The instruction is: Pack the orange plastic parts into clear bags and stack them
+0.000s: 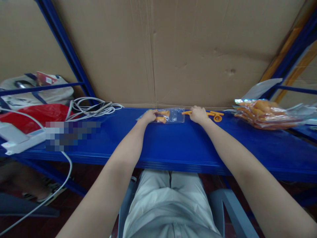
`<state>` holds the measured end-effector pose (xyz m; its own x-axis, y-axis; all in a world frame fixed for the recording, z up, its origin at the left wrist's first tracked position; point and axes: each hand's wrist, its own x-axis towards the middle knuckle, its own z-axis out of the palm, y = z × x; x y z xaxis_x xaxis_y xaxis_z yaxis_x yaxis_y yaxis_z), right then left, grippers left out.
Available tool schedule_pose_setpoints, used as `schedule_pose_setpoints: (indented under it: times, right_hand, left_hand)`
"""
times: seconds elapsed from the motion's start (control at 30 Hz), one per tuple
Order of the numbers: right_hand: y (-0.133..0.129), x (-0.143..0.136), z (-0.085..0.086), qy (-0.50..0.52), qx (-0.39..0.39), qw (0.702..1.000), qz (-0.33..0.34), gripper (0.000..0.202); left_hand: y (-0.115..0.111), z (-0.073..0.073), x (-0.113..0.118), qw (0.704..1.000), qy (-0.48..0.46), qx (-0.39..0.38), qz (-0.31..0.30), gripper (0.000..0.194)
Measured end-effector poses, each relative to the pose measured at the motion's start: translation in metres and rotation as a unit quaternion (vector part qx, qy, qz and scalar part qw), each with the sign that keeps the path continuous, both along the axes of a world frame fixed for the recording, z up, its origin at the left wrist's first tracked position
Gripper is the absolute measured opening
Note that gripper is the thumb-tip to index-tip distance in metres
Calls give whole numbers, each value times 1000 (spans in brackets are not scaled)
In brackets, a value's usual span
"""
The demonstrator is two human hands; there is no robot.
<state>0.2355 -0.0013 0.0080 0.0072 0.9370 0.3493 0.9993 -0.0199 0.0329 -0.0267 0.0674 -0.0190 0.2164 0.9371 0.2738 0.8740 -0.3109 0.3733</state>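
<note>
At the back of the blue shelf, my left hand (149, 116) grips the left end of a see-through plastic bag (177, 115). Orange plastic pieces with flared, cup-like ends (163, 113) show through the film beside my fingers. To the right of the bag, my right hand (198, 114) is closed on a thin orange plastic piece (187, 112), whose tip sticks out toward the bag. More orange parts, one of them a round cup-like piece (217, 118), lie just right of that hand. My fingers hide part of what each hand holds.
A plastic package of orange parts (266, 114) rests at the right. On the left are coiled white cables (96, 107), a red bag (39, 114), a white device (24, 140) and a cloth bag (49, 91). Cardboard (188, 53) backs the blue shelf (178, 142).
</note>
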Motion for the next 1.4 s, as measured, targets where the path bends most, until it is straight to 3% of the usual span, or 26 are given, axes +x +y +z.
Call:
schedule_pose_setpoints:
  times: [0.13,0.33,0.47,0.67,0.93,1.13,1.4]
  right_hand:
    - [-2,2,-2,-7,-100,994,-45,42]
    - [5,-5,3,26,-92,995,-5,46]
    - [8,-6,9,97,-115,989,16,36]
    - [1,-4,12,239,-188,952,20,34]
    - [4,1,13,53,-151,986,38,35]
    - [-2,4,8,-36,-94,995,-24,40]
    - [-1,9,8,-32,12,999,-21,41]
  left_hand:
    - [-4,1,-2,1000,-7,8,-10,50]
    - [-4,0,-3,999,-14,13,-33,52]
    - [-1,-1,-3,999,-9,13,-35,52]
    - [-1,-2,-3,999,10,19,-30,49]
    - [-3,-1,-3,999,12,20,-32,49]
    - [-2,-1,-3,999,4,18,-28,49]
    - [2,0,-3,1000,25,-5,-7,54]
